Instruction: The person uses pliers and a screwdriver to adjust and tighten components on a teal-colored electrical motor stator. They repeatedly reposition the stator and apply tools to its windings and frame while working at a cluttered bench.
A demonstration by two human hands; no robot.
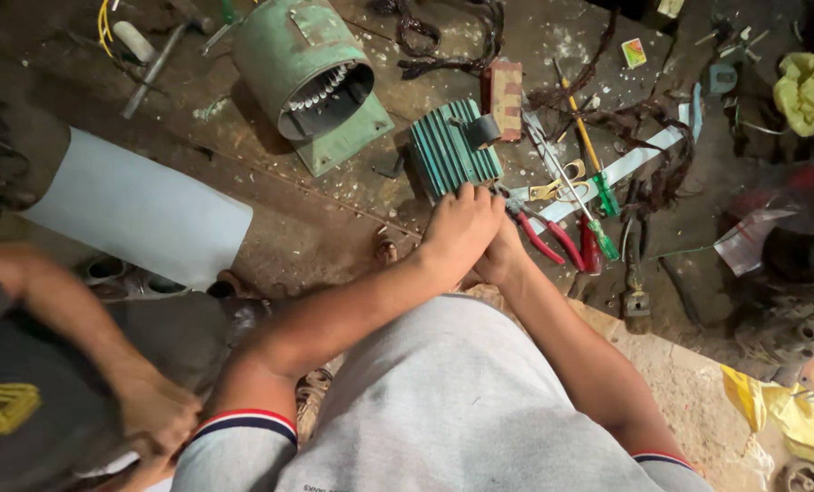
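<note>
Head view: hands [469, 232] seemingly on finned housing [451, 146]

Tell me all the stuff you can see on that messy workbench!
Motor housing: one, green, top centre, lying on its side.
Finned motor part: one, teal, centre, touched by the hands.
Pliers: one pair, red handles, right of the hands.
Screwdrivers: two, green handles, right of centre.
Scissors: one pair, yellow handles.
White sheet: one, left, curled.
Yellow bag: one, bottom right.
Other person's hand: one, bottom left.
Left hand: on the finned part.
Right hand: tucked under the left hand.
</note>
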